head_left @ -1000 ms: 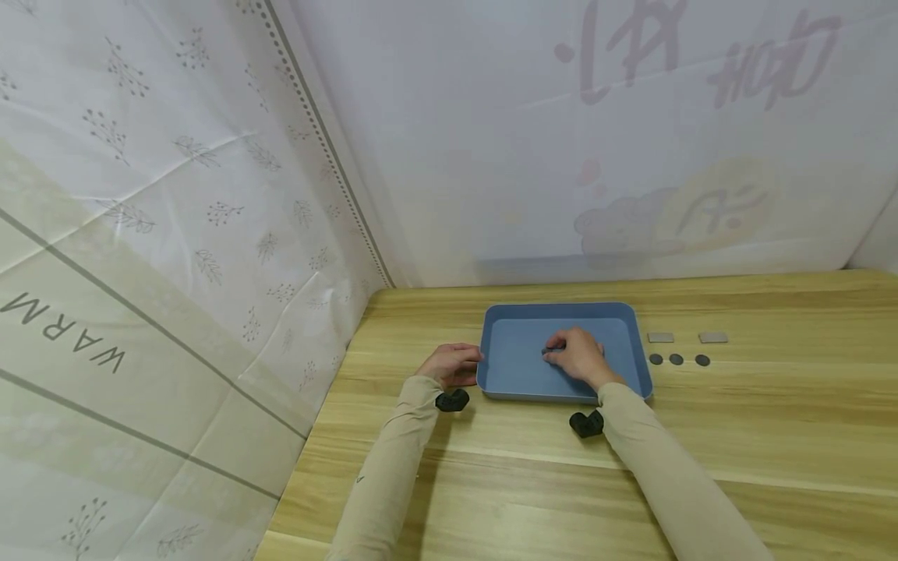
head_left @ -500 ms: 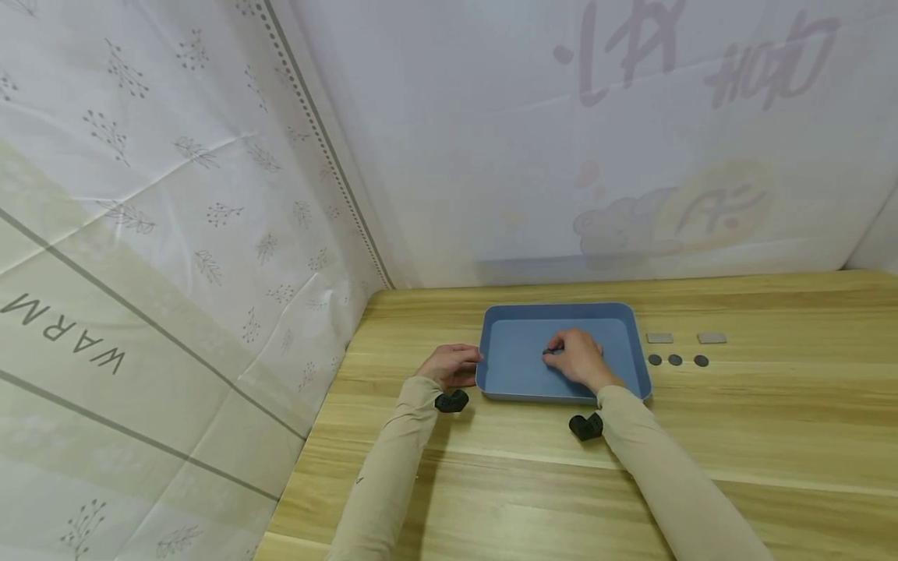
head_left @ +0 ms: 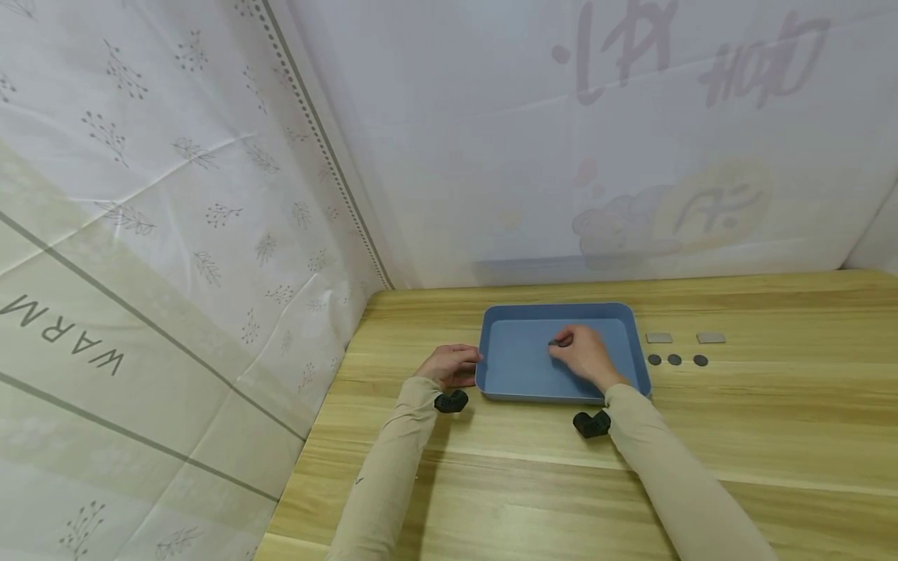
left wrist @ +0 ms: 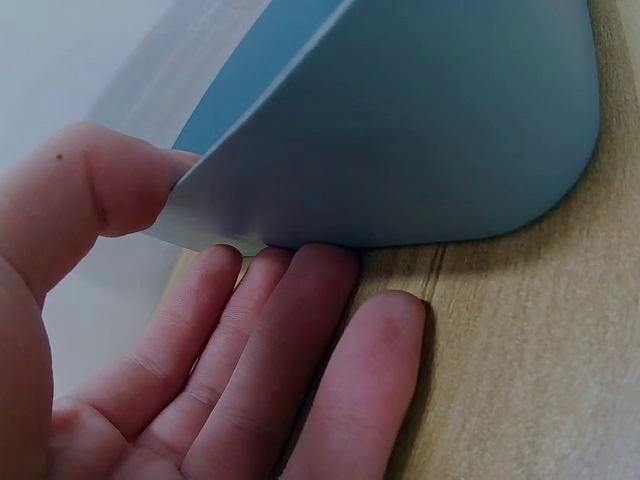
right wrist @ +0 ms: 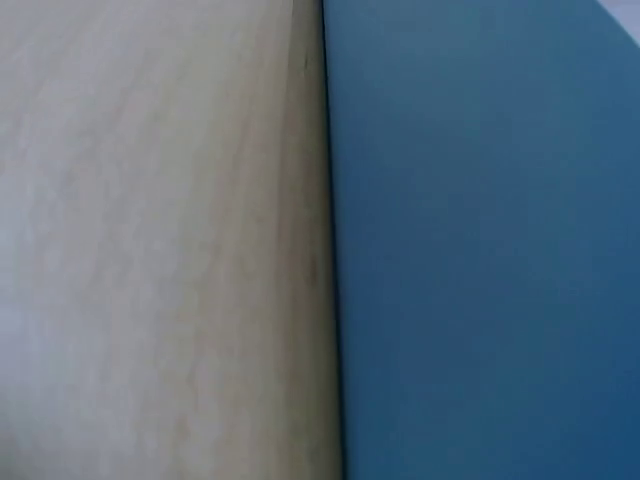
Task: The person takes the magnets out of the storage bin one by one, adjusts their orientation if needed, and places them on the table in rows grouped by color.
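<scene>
A shallow blue tray (head_left: 515, 378) lies on the wooden table. Over its inside, my right hand (head_left: 585, 357) pinches a small dark piece (head_left: 554, 343) between thumb and fingertips; the hand covers most of it. My left hand (head_left: 449, 365) holds the tray's left side. In the left wrist view, the left thumb (left wrist: 130, 180) hooks over the rim while the fingers (left wrist: 270, 370) lie on the table, tips at the foot of the outer wall. The right wrist view shows only the tray's side (right wrist: 480, 250) beside the table, no hand.
Right of the tray, three dark round discs (head_left: 674, 360) lie in a row. Behind them are two flat grey rectangular pieces (head_left: 659, 338) (head_left: 712, 338). A printed cloth (head_left: 435, 156) hangs behind and to the left of the table.
My right hand has moved slightly right and back over the tray with the dark piece. The left hand stays at the tray's left side.
</scene>
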Available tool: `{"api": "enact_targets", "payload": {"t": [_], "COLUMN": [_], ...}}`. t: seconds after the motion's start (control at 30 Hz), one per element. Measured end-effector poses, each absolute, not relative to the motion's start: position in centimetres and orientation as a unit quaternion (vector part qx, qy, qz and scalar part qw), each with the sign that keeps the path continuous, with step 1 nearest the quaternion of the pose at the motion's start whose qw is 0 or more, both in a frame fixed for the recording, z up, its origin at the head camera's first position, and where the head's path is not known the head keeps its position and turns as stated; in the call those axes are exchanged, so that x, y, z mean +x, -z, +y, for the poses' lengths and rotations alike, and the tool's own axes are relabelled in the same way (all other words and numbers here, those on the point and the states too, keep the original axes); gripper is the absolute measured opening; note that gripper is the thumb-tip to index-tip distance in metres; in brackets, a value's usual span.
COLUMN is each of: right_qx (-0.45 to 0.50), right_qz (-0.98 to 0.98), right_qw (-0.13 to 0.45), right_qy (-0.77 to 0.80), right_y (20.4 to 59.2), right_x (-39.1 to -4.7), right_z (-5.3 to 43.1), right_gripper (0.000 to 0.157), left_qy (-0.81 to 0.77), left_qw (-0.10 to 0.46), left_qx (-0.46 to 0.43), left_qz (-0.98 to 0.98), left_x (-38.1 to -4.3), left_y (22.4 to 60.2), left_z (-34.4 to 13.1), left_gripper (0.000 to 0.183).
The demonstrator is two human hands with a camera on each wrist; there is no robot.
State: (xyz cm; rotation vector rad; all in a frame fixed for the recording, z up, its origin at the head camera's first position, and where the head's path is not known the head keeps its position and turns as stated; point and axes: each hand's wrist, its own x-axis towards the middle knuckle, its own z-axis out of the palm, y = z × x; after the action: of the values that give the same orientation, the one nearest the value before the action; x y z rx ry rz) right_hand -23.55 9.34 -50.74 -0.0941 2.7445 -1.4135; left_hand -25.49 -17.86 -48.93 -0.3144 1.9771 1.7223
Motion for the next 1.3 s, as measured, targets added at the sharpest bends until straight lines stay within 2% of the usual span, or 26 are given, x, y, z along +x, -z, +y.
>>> {"api": "enact_targets", "payload": {"t": [0.87,1.3], "right_qx": [-0.046,-0.059], "right_qz": [0.842,0.858], "right_qw": [0.035,-0.007], "right_qy": [0.537,0.511], "right_y": [49.4,48.1], "right_x": [-22.2,-21.4], "right_z": [12.8,14.6], "right_gripper": [0.035,0.030], "left_qy": [-0.631,-0.636], "left_qw": [0.252,0.252], "left_qx": [-0.106,-0.110], "left_qz": [0.726,0.721], "left_x": [-25.5,-25.7], "left_y": [48.6,49.0], "left_z": [-17.8,-18.0], "left_gripper": [0.036,0.036]}}
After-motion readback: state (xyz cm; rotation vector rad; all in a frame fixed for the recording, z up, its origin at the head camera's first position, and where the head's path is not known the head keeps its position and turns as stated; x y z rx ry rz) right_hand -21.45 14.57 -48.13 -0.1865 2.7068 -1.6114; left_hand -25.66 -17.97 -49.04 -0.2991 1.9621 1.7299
